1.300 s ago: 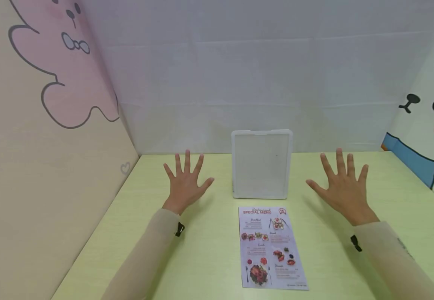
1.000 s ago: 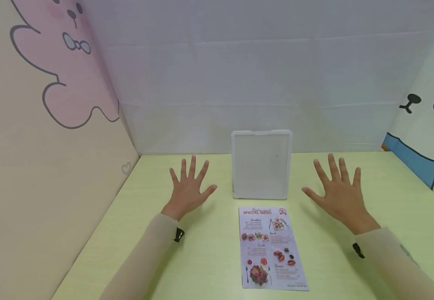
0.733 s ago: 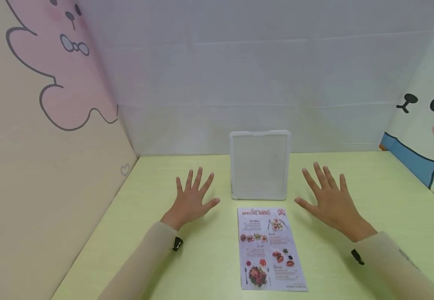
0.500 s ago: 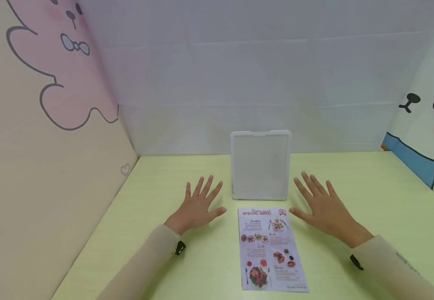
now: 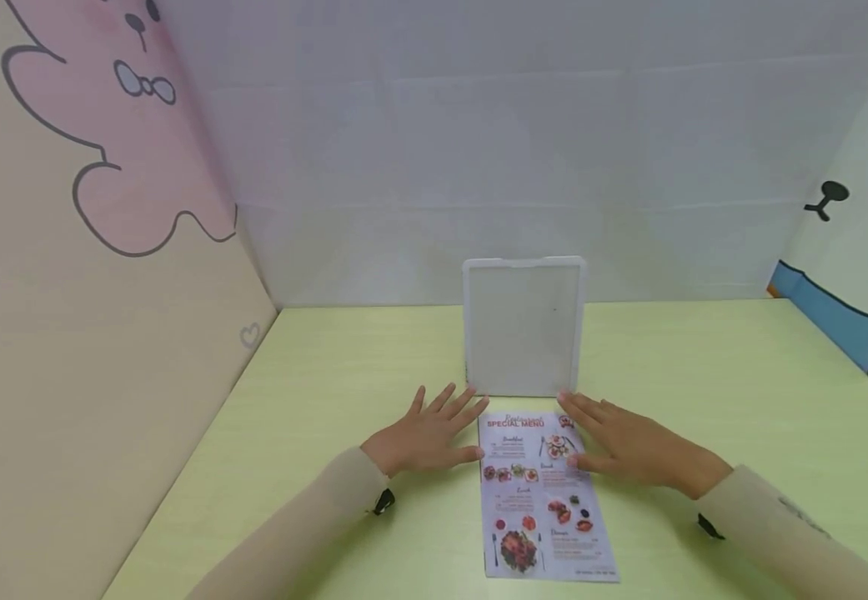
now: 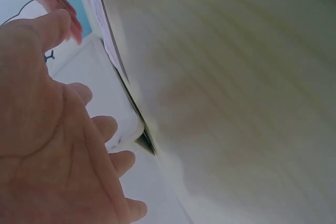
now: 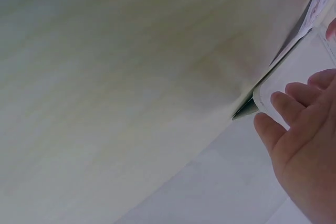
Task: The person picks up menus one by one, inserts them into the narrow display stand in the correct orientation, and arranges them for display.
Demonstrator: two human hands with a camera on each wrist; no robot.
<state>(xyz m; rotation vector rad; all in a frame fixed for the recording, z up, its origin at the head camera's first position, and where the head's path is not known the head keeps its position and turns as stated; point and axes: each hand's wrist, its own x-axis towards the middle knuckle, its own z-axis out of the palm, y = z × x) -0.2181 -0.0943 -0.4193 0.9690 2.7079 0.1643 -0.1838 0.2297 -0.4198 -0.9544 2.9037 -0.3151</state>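
A printed restaurant menu (image 5: 531,500) lies flat on the pale yellow table, its text facing me. Just behind it stands a white-framed panel (image 5: 524,329), upright and facing forward. My left hand (image 5: 429,435) is at the menu's upper left edge with fingers spread and straight, holding nothing. On the opposite side my right hand (image 5: 632,442) reaches over the menu's upper right edge, fingers extended and closer together. Whether either hand touches the paper cannot be told. In the left wrist view the left palm (image 6: 58,135) appears above the tabletop, near the panel's lower corner.
The table (image 5: 328,367) meets a white cloth backdrop (image 5: 418,167) behind the panel. A beige wall with a pink cartoon bear (image 5: 141,183) borders the left side. Another wall with a white cartoon animal (image 5: 854,275) borders the right.
Both hands have come down and inward from the two sides to the menu's upper edges. The fingers of the right hand have drawn closer together. Menu and panel stay in place.
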